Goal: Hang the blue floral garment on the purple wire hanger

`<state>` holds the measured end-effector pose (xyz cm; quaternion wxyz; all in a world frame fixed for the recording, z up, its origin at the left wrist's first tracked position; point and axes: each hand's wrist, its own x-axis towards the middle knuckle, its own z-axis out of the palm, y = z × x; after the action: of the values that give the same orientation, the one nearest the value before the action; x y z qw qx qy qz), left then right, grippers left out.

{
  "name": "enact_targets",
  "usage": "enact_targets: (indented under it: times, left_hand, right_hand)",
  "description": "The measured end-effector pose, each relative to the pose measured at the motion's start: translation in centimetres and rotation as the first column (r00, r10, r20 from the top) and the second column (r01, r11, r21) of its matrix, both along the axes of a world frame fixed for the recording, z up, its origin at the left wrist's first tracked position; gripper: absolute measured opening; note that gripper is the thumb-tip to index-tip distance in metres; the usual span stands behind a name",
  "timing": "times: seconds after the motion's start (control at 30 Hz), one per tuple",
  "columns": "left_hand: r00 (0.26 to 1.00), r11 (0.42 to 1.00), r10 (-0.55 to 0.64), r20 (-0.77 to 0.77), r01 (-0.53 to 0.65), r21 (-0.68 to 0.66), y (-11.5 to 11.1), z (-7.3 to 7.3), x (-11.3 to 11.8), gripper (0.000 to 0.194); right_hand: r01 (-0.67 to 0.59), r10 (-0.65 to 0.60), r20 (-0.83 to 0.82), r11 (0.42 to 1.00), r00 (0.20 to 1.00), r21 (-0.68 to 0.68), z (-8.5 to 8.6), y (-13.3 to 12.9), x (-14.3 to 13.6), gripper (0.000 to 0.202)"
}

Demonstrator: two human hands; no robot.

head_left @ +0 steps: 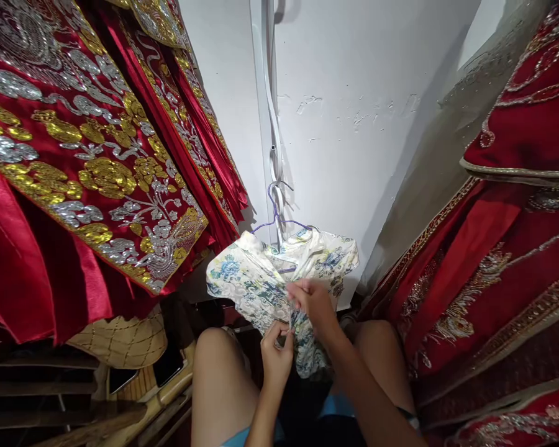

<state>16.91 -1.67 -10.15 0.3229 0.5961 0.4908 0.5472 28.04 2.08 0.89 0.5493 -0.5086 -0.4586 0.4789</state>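
Observation:
A white short-sleeved shirt (261,288) with a blue and green floral print hangs in front of my knees on a thin purple hanger (276,214). My left hand (278,341) pinches the edge of the shirt's front, low on its opening. Higher up, my right hand (310,299) is closed near the same front edge, its fingertips slightly blurred. What those fingers hold, if anything, is too small to make out.
The hanger hooks onto a white strip (271,105) running down a white wall (363,68). Red garments with gold and silver sequins (107,177) hang at left, and beaded red dresses (503,273) at right. A bamboo seat (168,397) holds a tan quilted item (125,341) and dark phone-like slabs (168,360).

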Motion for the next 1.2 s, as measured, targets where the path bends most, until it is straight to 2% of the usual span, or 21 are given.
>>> enact_targets:
  times: [0.1,0.2,0.3,0.37,0.43,0.47,0.5,0.57,0.63,0.67,0.73,0.8,0.87,0.9,0.97,1.03,1.07,1.1,1.13,1.2]
  left_hand:
    - [1.0,1.0,-0.01,0.01,0.01,-0.017,1.0,-0.3,-0.1,0.023]
    - [0.998,0.998,-0.057,-0.019,0.056,-0.013,1.5,-0.6,0.2,0.021]
    - [0.995,0.994,-0.099,-0.03,0.098,-0.042,1.3,-0.6,0.5,0.02]
    - [0.992,0.99,-0.125,-0.011,0.124,-0.066,1.1,0.5,0.5,0.019]
    - [0.993,0.992,-0.116,0.02,0.116,-0.04,1.3,3.0,0.2,0.012]
    - [0.995,0.996,-0.089,0.04,0.089,0.001,1.6,4.8,-0.1,0.011]
    - [0.998,0.998,-0.022,0.061,0.018,0.059,2.2,6.8,-0.4,0.017]
    - [0.997,0.983,0.034,0.069,-0.046,0.18,3.7,11.1,-1.1,0.031]
    - [0.999,0.961,-0.011,-0.034,0.02,0.277,5.5,14.9,-1.5,0.038]
    - [0.992,0.945,-0.014,-0.128,0.055,0.321,6.3,16.4,-1.5,0.033]
    - [0.955,0.914,0.012,-0.297,0.11,0.392,7.3,18.4,-1.3,0.018]
    - [0.923,0.886,0.057,-0.381,0.13,0.445,7.4,19.4,-0.9,0.017]
    - [0.926,0.861,0.115,-0.36,0.088,0.501,7.1,19.8,-1.0,0.018]
    - [0.939,0.847,0.162,-0.302,0.025,0.531,7.0,19.8,-1.4,0.017]
    - [0.955,0.807,0.28,-0.096,-0.18,0.562,6.9,19.5,-2.9,0.016]
    - [0.907,0.763,0.373,0.194,-0.419,0.492,7.2,18.4,-5.2,0.016]
    - [0.853,0.758,0.384,0.353,-0.51,0.407,7.5,17.5,-6.5,0.016]
    - [0.786,0.784,0.367,0.498,-0.549,0.289,7.7,16.2,-7.8,0.017]
    - [0.686,0.826,0.332,0.648,-0.544,0.152,7.8,14.7,-8.9,0.018]
    - [0.533,0.946,0.247,0.809,-0.314,-0.082,7.7,11.2,-10.4,0.02]
  right_hand:
    - [-0.025,0.031,-0.122,0.999,0.992,0.048,3.1,3.1,-0.6,0.029]
    - [-0.018,0.042,-0.212,0.993,0.976,0.117,5.9,4.9,-1.1,0.029]
    - [0.016,0.024,-0.235,0.986,0.972,0.164,7.5,5.3,-1.1,0.029]
    - [-0.008,0.048,-0.216,0.982,0.975,0.186,7.8,5.0,-0.8,0.028]
    - [-0.035,0.073,-0.186,0.979,0.98,0.2,7.6,4.4,-0.4,0.026]
    - [-0.036,0.071,-0.175,0.98,0.982,0.198,7.5,4.0,-0.1,0.025]
    - [-0.029,0.061,-0.164,0.981,0.984,0.192,7.4,3.6,0.1,0.024]
    - [-0.021,0.043,-0.128,0.985,0.991,0.172,7.4,2.9,0.6,0.023]
    - [-0.024,0.037,-0.07,0.984,0.997,0.174,7.7,2.3,0.9,0.021]
    - [-0.02,0.027,-0.038,0.982,0.999,0.187,7.8,2.1,1.0,0.021]
    - [0.005,-0.007,0.008,0.973,1.0,0.229,7.6,2.2,1.1,0.021]
    - [0.023,-0.034,0.035,0.96,0.999,0.28,6.6,2.8,1.0,0.022]
    - [0.022,-0.054,0.098,0.953,0.994,0.301,4.8,3.5,0.8,0.023]
    - [0.013,-0.06,0.148,0.954,0.987,0.299,3.7,3.7,0.8,0.024]
    - [-0.022,-0.046,0.249,0.964,0.968,0.264,1.5,3.7,0.9,0.027]
    - [-0.077,0.016,0.277,0.974,0.961,0.211,-0.6,2.8,1.0,0.03]
    - [-0.102,0.052,0.253,0.977,0.966,0.186,-1.5,2.1,1.0,0.031]
    - [-0.118,0.082,0.215,0.979,0.973,0.165,-2.2,1.4,1.0,0.031]
    - [-0.125,0.099,0.17,0.981,0.98,0.149,-2.8,0.6,1.0,0.031]
    - [-0.117,0.106,0.089,0.985,0.99,0.124,-3.7,-0.8,0.8,0.031]
